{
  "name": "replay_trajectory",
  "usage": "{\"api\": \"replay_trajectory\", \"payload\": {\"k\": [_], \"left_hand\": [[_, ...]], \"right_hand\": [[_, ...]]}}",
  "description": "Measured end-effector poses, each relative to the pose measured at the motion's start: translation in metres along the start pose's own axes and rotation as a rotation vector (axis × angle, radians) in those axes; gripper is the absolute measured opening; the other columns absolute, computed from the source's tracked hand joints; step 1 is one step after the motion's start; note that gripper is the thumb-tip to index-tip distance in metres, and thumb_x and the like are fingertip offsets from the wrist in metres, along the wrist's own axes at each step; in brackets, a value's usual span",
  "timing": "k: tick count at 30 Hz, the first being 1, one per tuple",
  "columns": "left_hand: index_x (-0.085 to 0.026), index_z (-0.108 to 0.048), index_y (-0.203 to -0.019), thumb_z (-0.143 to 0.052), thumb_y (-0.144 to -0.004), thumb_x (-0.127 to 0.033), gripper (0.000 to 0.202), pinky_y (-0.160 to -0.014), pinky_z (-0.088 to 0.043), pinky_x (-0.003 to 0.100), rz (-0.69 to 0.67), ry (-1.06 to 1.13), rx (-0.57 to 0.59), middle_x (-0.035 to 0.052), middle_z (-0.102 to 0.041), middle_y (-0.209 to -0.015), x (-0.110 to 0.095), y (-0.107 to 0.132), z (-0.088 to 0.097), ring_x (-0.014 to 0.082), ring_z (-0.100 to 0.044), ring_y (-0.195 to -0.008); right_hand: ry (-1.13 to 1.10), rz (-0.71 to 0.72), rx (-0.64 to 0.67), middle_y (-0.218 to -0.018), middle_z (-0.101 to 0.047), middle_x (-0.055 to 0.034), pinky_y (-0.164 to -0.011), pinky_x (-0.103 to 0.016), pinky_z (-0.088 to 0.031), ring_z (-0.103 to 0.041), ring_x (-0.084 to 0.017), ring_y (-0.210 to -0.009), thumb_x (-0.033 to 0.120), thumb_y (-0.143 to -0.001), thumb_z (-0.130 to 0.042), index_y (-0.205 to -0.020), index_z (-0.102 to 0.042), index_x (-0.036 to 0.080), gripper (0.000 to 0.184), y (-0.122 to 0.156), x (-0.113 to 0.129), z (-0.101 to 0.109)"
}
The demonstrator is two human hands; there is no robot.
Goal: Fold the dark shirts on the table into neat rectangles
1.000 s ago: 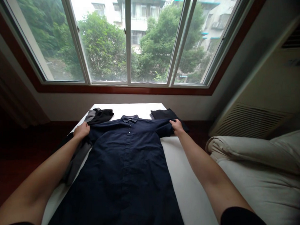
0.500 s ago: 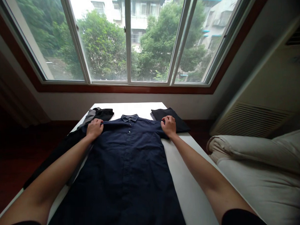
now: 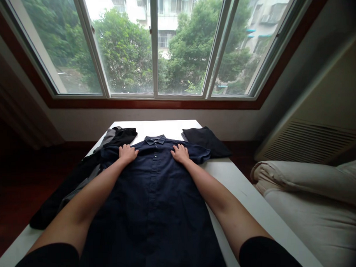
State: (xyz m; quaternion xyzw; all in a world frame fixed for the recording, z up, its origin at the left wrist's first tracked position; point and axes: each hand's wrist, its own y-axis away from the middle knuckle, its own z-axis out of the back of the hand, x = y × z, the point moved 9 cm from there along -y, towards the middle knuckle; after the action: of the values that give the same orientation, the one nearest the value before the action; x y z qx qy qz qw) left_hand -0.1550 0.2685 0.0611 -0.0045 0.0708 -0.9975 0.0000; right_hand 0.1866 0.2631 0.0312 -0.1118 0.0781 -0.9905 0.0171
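Observation:
A dark navy button-up shirt (image 3: 157, 196) lies spread front side up, its collar toward the window and its short sleeves out to both sides. My left hand (image 3: 128, 154) rests on the shirt near the left shoulder, fingers spread over the cloth. On the other shoulder lies my right hand (image 3: 180, 153), palm down with its fingers apart. Both hands touch the fabric without gripping it. The shirt's lower end runs out of view at the bottom.
The white table (image 3: 226, 178) carries a heap of black and grey clothes (image 3: 72, 191) along its left side. A folded black garment (image 3: 206, 141) sits at the back right. Beyond the right edge is a cream sofa (image 3: 311, 199); a window (image 3: 152, 52) is ahead.
Both hands have moved inward from the sleeves to the shoulders of the shirt, and their fingers have spread flat. The right sleeve now shows fully. The view has shifted slightly.

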Motion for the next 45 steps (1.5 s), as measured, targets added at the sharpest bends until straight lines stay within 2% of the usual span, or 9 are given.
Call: {"api": "replay_trajectory", "payload": {"k": [5, 9, 13, 16, 22, 26, 29, 36, 45], "left_hand": [[-0.020, -0.068, -0.133, -0.026, -0.099, -0.070, 0.073, -0.106, -0.042, 0.052, -0.050, 0.088, 0.102, 0.0213, -0.054, -0.148, -0.010, -0.013, -0.018, 0.0400, -0.052, -0.132], [-0.018, -0.056, -0.147, -0.023, -0.097, -0.076, 0.083, -0.111, -0.038, 0.057, 0.024, 0.151, 0.168, 0.0232, -0.040, -0.161, -0.002, -0.033, -0.036, 0.0424, -0.041, -0.145], [-0.016, -0.037, -0.161, -0.025, -0.096, -0.076, 0.089, -0.119, -0.027, 0.063, 0.058, 0.166, 0.148, 0.0228, -0.023, -0.170, 0.000, -0.051, -0.049, 0.0417, -0.022, -0.156], [-0.018, -0.033, -0.164, -0.026, -0.099, -0.070, 0.084, -0.122, -0.023, 0.061, 0.068, 0.174, 0.060, 0.0193, -0.024, -0.171, -0.004, -0.053, -0.047, 0.0389, -0.018, -0.158], [-0.018, -0.056, -0.149, -0.037, -0.103, -0.047, 0.058, -0.124, -0.023, 0.048, -0.083, 0.133, -0.238, 0.0147, -0.045, -0.161, -0.031, -0.015, -0.005, 0.0337, -0.036, -0.149], [-0.021, -0.068, -0.132, -0.038, -0.103, -0.040, 0.046, -0.114, -0.037, 0.044, -0.077, 0.161, -0.218, 0.0139, -0.064, -0.138, -0.034, 0.022, 0.004, 0.0320, -0.054, -0.130], [-0.023, -0.072, -0.124, -0.038, -0.104, -0.043, 0.044, -0.111, -0.039, 0.044, -0.062, 0.175, -0.191, 0.0135, -0.068, -0.129, -0.029, 0.047, 0.000, 0.0318, -0.058, -0.125], [-0.023, -0.051, -0.153, -0.036, -0.103, -0.062, 0.066, -0.125, -0.017, 0.058, -0.075, 0.124, -0.074, 0.0134, -0.042, -0.164, -0.025, 0.080, -0.023, 0.0345, -0.030, -0.154], [-0.026, -0.042, -0.161, -0.034, -0.101, -0.068, 0.073, -0.128, -0.014, 0.048, -0.190, 0.150, -0.002, 0.0085, -0.030, -0.170, -0.034, 0.106, -0.030, 0.0296, -0.021, -0.159]], "right_hand": [[-0.024, 0.005, 0.082, -0.169, -0.027, -0.0125, -0.125, -0.059, -0.012, -0.017, -0.033, -0.157, 0.062, -0.103, -0.042, -0.157, -0.044, 0.027, 0.065, -0.013, -0.008, -0.010], [-0.042, -0.011, 0.048, -0.171, -0.021, -0.0139, -0.126, -0.055, -0.011, -0.013, -0.032, -0.158, 0.066, -0.102, -0.041, -0.162, -0.036, 0.025, 0.073, -0.022, -0.017, -0.010], [-0.044, 0.010, 0.065, -0.172, -0.019, -0.0118, -0.127, -0.050, -0.010, -0.012, -0.029, -0.159, 0.068, -0.102, -0.040, -0.163, -0.035, 0.026, 0.074, -0.038, -0.025, -0.014], [-0.041, 0.024, 0.092, -0.172, -0.020, -0.0107, -0.127, -0.050, -0.010, -0.013, -0.029, -0.159, 0.068, -0.102, -0.040, -0.162, -0.037, 0.027, 0.073, -0.050, -0.029, -0.016], [-0.025, 0.036, 0.101, -0.171, -0.022, -0.0099, -0.126, -0.054, -0.011, -0.013, -0.033, -0.159, 0.067, -0.101, -0.041, -0.162, -0.038, 0.028, 0.072, -0.054, -0.028, -0.015], [0.007, 0.079, -0.048, -0.166, -0.033, -0.0115, -0.125, -0.051, -0.014, -0.017, -0.032, -0.157, 0.056, -0.103, -0.043, -0.155, -0.049, 0.023, 0.061, -0.039, -0.019, 0.002], [0.025, 0.177, -0.171, -0.153, -0.051, -0.0133, -0.124, -0.042, -0.020, -0.033, -0.029, -0.148, 0.042, -0.105, -0.042, -0.144, -0.059, 0.019, 0.049, -0.022, -0.004, 0.017], [0.010, 0.161, -0.173, -0.135, -0.064, -0.0134, -0.110, -0.037, -0.038, -0.051, -0.028, -0.127, 0.038, -0.105, -0.042, -0.131, -0.067, 0.019, 0.041, 0.008, -0.002, 0.024], [0.000, 0.067, -0.048, -0.159, -0.046, -0.0107, -0.122, -0.040, -0.027, -0.037, -0.029, -0.147, 0.049, -0.103, -0.048, -0.150, -0.055, 0.021, 0.055, 0.022, -0.022, 0.011]]}}
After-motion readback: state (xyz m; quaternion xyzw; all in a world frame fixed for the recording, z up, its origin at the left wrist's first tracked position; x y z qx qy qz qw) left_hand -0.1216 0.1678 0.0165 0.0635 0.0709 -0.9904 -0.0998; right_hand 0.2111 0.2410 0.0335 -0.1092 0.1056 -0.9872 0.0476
